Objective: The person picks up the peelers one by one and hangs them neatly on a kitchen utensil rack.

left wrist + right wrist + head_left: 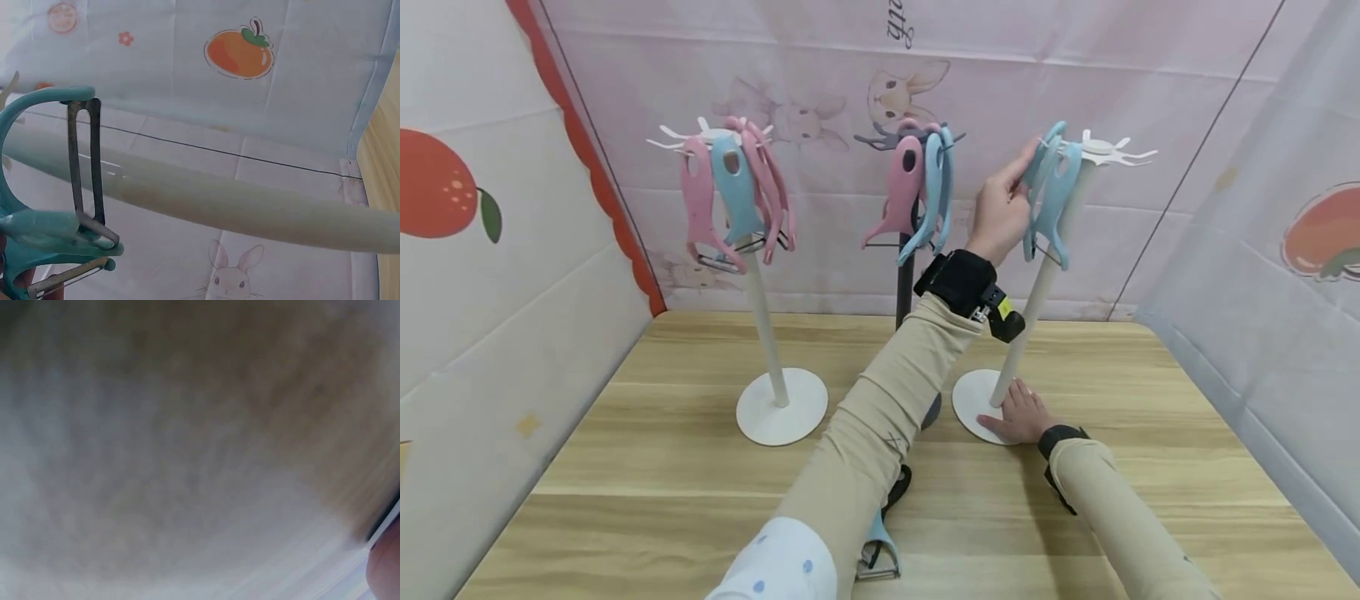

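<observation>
Reaching up to the right-hand white stand [1036, 304], my left hand [1002, 208] pinches a blue peeler [1032, 171] at the hook. Beside it another blue peeler [1057, 196] hangs from the same stand. In the left wrist view, blue peelers [44, 228] with metal blades crowd the left side, near the pale pole [219, 206]. Down on the table, my right hand [1024, 417] rests on the stand's round base [976, 400], its fingers against the foot of the pole. The right wrist view is blurred, with only a fingertip [386, 565] at its edge.
A white stand [763, 333] on the left holds pink and blue peelers [736, 187]. Behind my left forearm, a dark grey stand [905, 287] carries more peelers [904, 187]. A blue peeler [883, 542] lies on the wooden table [647, 467], partly hidden by my sleeve, with something black beside it.
</observation>
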Tool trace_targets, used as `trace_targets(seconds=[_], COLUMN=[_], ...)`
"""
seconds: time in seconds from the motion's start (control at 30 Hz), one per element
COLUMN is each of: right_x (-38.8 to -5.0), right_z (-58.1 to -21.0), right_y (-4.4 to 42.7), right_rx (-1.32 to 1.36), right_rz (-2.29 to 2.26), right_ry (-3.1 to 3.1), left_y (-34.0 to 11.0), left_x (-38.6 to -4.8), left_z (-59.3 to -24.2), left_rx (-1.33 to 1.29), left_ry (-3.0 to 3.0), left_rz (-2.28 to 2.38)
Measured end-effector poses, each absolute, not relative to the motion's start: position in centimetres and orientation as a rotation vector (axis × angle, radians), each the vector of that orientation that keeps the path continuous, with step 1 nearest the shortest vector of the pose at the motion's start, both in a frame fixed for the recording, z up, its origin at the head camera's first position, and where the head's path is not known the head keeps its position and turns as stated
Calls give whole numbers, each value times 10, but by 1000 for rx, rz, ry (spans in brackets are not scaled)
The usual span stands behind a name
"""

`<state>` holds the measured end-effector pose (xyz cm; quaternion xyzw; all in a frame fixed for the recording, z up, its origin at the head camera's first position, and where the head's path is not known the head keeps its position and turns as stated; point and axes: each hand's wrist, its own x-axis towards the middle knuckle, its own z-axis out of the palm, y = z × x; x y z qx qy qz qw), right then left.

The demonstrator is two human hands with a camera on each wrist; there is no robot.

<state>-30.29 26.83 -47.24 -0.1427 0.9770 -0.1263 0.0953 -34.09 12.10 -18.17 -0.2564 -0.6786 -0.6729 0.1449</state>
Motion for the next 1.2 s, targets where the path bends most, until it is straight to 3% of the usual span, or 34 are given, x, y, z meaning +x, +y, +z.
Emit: trace_targets(seconds=[0.4, 0.8, 1.2], right_x=[-297, -296, -306], right_z=[-473, -470, -466], right_y=[266, 272, 268], right_rx=[-443, -426, -398], right_rz=[-380, -337, -338], right_ry=[2895, 2881, 2841], left_y=[114, 92, 80], left_x=[-324, -313, -308], left_z=[-200, -258, -336], left_rx=[-786, -794, -1340], left_ry=[-1943, -2215, -2860], left_rz=[-1958, -1884, -497])
